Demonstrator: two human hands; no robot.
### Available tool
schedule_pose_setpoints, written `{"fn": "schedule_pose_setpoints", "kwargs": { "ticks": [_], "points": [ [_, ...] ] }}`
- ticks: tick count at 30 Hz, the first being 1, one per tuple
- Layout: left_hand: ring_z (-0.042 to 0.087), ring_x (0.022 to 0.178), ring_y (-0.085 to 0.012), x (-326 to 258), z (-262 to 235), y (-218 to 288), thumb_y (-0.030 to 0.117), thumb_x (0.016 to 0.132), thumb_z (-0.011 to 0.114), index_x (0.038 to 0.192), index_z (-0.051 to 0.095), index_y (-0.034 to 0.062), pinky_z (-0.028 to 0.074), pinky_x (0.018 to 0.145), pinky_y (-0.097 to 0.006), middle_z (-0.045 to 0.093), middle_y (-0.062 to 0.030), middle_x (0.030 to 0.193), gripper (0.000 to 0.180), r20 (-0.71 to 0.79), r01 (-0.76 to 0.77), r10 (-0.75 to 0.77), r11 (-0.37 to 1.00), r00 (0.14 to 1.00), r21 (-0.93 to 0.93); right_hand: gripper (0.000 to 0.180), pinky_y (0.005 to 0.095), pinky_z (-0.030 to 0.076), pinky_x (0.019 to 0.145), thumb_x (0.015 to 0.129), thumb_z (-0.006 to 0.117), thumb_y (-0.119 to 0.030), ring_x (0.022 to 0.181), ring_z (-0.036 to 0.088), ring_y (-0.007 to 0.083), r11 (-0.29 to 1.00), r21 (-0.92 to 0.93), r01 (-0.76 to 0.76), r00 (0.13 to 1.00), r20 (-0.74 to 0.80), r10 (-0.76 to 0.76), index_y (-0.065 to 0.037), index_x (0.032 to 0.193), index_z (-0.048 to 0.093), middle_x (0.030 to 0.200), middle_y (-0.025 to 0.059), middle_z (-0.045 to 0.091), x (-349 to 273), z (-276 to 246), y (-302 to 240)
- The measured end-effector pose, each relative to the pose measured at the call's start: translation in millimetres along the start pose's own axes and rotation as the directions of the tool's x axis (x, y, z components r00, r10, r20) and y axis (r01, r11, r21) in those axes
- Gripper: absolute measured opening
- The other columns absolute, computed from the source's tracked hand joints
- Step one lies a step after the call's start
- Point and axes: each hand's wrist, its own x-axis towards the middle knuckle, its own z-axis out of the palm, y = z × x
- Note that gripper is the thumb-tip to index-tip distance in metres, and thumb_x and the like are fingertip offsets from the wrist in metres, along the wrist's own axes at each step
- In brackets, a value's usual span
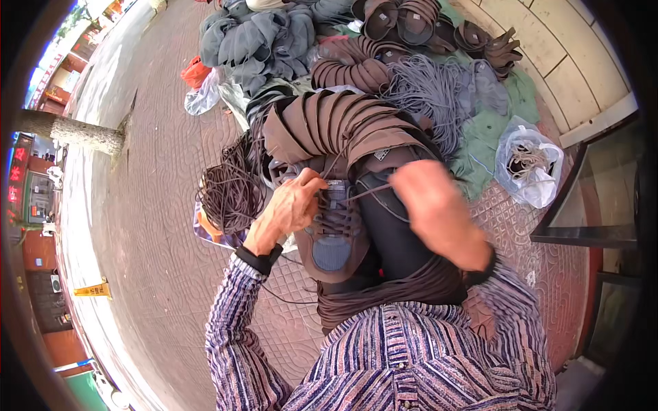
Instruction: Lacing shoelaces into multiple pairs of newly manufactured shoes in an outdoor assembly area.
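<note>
A brown shoe upper (337,236) with a blue-grey toe patch lies over my lap, its toe toward me and laces crossed over its front. My left hand (291,205) is closed at the upper's left eyelet edge, thumb and fingers pinched there. Out to the right, my right hand (439,212), smeared by motion, is closed on a brown shoelace (373,192) that runs taut from the eyelets. Beyond both hands, a nested row of brown shoe uppers (343,123) curves over my legs. A bundle of brown shoelaces (391,294) lies across my lap at the waist.
A tangled heap of brown laces (233,185) sits left of my legs. Ahead lie grey uppers (253,41), more brown uppers (356,72) and grey laces (428,99) on green cloth (483,147). At right are a clear plastic bag (528,161) and a glass door (593,185).
</note>
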Motion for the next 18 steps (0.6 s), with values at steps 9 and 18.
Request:
{"fn": "schedule_pose_setpoints", "kwargs": {
  "ticks": [9,18],
  "points": [
    [0.058,0.082,-0.037,-7,-10,1,0.003,0.066,0.061,0.099,0.056,0.0047,0.047,0.067,-0.043,0.051,-0.0157,0.094,0.033,0.035,0.027,-0.032,0.991,0.999,0.133,0.02,0.0392,0.05,0.059,0.069,0.061,-0.005,0.074,0.058,0.03,0.992,-0.053,0.112,0.981,0.168,-0.102,-0.003,0.086,0.051,0.081,0.0112,0.054,15,15,39],
    [0.062,0.068,-0.0384,11,-18,16,0.006,0.067,0.06,0.096,0.061,0.0021,0.049,0.063,-0.044,0.059,-0.0208,0.063,0.029,0.262,0.106,-0.131,0.989,0.956,0.105,0.023,0.0347,0.048,0.069,0.068,0.062,-0.003,0.081,0.056,0.0269,0.951,-0.199,0.235,0.958,0.211,-0.192,-0.001,0.089,0.053,0.087,0.0132,0.051,17,25,16]
  ]
}}
